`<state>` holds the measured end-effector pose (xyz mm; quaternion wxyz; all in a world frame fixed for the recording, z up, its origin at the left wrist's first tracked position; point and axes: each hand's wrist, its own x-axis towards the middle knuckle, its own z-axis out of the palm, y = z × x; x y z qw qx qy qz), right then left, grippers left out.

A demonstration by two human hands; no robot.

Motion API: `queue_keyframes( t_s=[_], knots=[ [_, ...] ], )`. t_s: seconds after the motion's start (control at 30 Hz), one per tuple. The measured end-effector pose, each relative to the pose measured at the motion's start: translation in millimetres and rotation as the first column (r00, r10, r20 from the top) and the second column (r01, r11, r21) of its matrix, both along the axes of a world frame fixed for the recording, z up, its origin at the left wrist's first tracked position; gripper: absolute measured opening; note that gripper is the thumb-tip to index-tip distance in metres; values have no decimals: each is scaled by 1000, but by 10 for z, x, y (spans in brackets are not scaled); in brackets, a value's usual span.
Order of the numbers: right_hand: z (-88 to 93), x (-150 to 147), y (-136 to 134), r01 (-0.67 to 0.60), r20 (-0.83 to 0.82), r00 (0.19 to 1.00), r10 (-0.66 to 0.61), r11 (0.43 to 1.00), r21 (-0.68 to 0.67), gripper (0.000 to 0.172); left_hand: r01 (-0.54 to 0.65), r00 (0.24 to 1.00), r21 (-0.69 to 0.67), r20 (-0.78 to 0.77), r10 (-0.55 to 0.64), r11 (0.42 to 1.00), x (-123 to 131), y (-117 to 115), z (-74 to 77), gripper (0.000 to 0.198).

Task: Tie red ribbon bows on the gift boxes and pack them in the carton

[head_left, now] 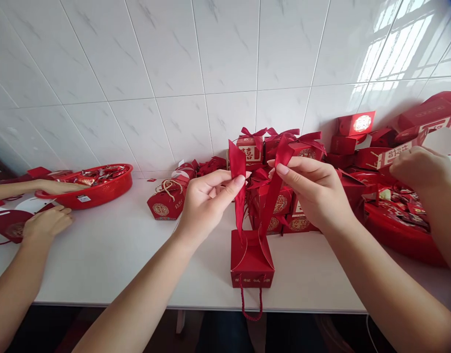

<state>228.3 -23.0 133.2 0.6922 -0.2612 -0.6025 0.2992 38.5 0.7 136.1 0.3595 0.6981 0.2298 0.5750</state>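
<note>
A small red gift box [250, 262] stands near the front edge of the white table [130, 245], a red cord handle hanging from its front. A red ribbon [239, 196] rises from its top in two ends. My left hand [207, 203] pinches the left end between thumb and fingers. My right hand [313, 193] pinches the right end of the ribbon a little higher. Both ends are pulled up and apart above the box.
Several finished red boxes with bows [277, 147] stack against the tiled wall. A red basket of sweets [96, 189] sits left, where another person's hands [45, 223] work. A second red basket [402, 230] and another person's hand [420, 169] are at right.
</note>
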Motion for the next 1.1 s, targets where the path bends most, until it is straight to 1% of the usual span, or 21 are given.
queue_keyframes(
  t_s=[0.17,0.37,0.53,0.7,0.8,0.87,0.97,1.03,1.1],
  knots=[
    [9,10,-4,4,0,1000,-4,1000,26,7,-8,999,12,31,8,1000,-3,-9,-18,12],
    [18,14,26,6,10,1000,-6,1000,-7,5,-4,999,-7,43,5,1000,38,-14,40,18],
    [20,26,81,2,3,1000,-2,1000,-23,4,6,999,-28,53,-4,1000,51,29,42,20],
    [35,45,85,-50,-10,999,49,998,-44,6,50,997,-49,61,-47,998,63,56,17,20],
    [58,44,70,-88,5,996,89,994,-71,12,64,997,-52,47,-61,997,90,47,6,22],
    [66,33,58,-89,49,994,94,992,-93,13,101,995,-55,5,-100,993,117,24,3,22],
    [58,14,29,-62,159,984,80,991,-116,12,175,983,-107,-43,-181,979,157,-25,6,20],
    [41,12,5,-111,231,964,133,988,-106,12,204,975,-142,-58,-214,969,175,-50,9,28],
    [13,25,-12,-248,276,923,266,964,-101,14,220,968,-168,-88,-237,961,181,-58,11,34]
  ],
)
